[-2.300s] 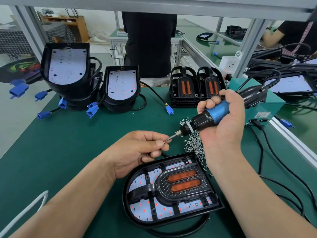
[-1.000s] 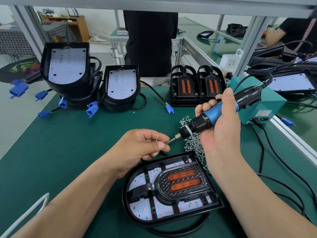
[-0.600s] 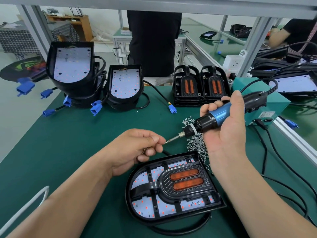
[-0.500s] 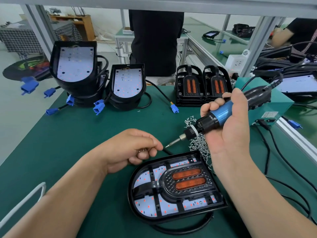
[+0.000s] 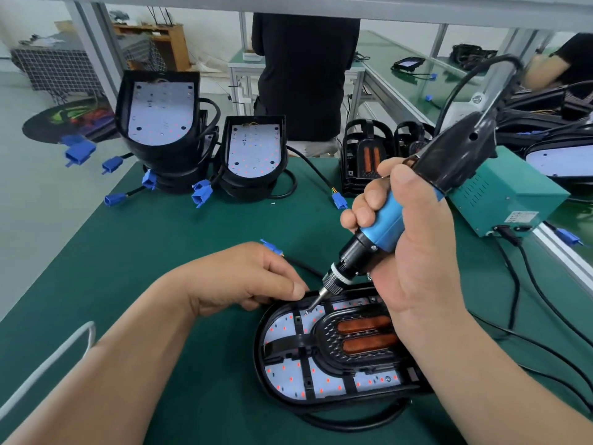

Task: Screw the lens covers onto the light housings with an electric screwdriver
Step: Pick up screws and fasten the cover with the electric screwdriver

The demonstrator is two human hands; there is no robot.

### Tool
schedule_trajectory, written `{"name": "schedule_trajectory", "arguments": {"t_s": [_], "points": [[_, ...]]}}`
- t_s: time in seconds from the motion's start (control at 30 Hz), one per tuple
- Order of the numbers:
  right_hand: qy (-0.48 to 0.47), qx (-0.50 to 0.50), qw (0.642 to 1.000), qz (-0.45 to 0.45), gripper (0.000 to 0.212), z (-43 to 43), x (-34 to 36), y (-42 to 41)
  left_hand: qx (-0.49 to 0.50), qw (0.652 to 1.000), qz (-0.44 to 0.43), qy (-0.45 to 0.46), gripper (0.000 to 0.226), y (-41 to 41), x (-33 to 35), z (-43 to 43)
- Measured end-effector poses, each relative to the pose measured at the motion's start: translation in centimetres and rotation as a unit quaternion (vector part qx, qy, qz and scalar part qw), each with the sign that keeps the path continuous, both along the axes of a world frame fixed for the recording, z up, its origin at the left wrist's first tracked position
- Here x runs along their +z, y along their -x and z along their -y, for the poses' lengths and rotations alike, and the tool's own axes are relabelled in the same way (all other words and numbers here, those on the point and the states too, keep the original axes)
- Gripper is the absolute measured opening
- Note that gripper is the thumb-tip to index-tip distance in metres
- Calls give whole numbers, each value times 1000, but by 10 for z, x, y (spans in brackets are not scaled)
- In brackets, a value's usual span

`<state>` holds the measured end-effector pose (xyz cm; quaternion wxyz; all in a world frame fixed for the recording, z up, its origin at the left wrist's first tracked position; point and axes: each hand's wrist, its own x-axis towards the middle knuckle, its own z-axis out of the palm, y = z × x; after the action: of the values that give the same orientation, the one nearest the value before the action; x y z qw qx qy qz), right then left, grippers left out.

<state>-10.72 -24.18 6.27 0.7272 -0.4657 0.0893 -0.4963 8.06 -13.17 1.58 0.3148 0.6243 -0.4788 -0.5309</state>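
Note:
A black light housing [image 5: 266, 377] lies flat on the green mat in front of me, with a black lens cover [image 5: 324, 335] and two orange lenses seated over its LED board. My right hand [image 5: 414, 252] grips the blue and black electric screwdriver [image 5: 385, 226], tilted, its bit tip down on a screw [image 5: 306, 312] at the cover's upper left. My left hand [image 5: 244, 277] rests at the housing's far left edge, fingers curled, thumb beside the bit; whether it holds anything is hidden.
Two uncovered housings [image 5: 160, 123] [image 5: 253, 152] with blue connectors stand at the back left. Finished units [image 5: 362, 162] stand behind the screwdriver. A teal power box [image 5: 507, 194] and black cables [image 5: 529, 290] occupy the right. A person in black stands beyond the bench.
The screwdriver has swung down from mid-air onto the cover's upper left, carrying the screw. My left hand dropped from the bit tip to the housing's edge. The view moved closer.

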Motion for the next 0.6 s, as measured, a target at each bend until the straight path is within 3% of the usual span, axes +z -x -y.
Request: {"name": "schedule_trajectory", "arguments": {"t_s": [0.37,0.6], "points": [[36,20,999,-1,7,-1,-7,-2,0,1000,7,6,28,1,0,-1],[51,35,998,-10,19,-3,-8,-5,-1,1000,3,9,20,1,1,-1]]}}
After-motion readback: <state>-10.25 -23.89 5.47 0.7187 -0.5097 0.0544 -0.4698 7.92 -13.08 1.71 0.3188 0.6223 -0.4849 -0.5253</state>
